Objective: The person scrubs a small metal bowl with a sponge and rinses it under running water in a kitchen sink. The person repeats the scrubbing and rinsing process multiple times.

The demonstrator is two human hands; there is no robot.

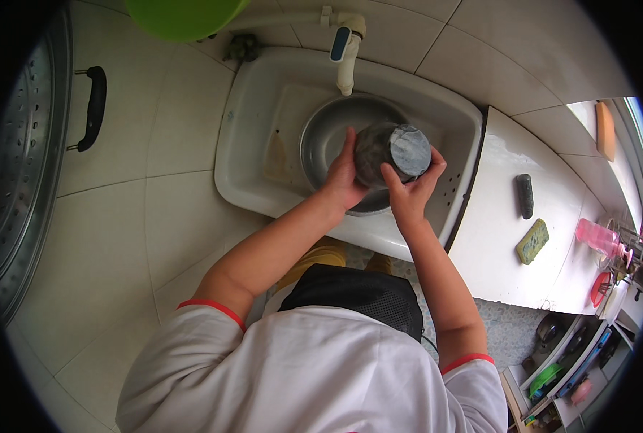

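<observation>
Both hands grip a dark grey vessel, which looks like a stone mortar, above a steel basin. The vessel is tilted, and its pale grey round end faces up and to the right. My left hand holds its left side with the thumb raised. At the lower right, my right hand wraps around the rim of the pale end. The basin stands inside a white ceramic sink, partly hidden by the vessel and hands. A cream plastic tap with a blue-topped handle hangs over the basin's back edge.
On the white counter to the right lie a dark pestle-like rod and a worn green sponge. A pink bottle stands farther right. A perforated metal steamer hangs at left; a green basin is above.
</observation>
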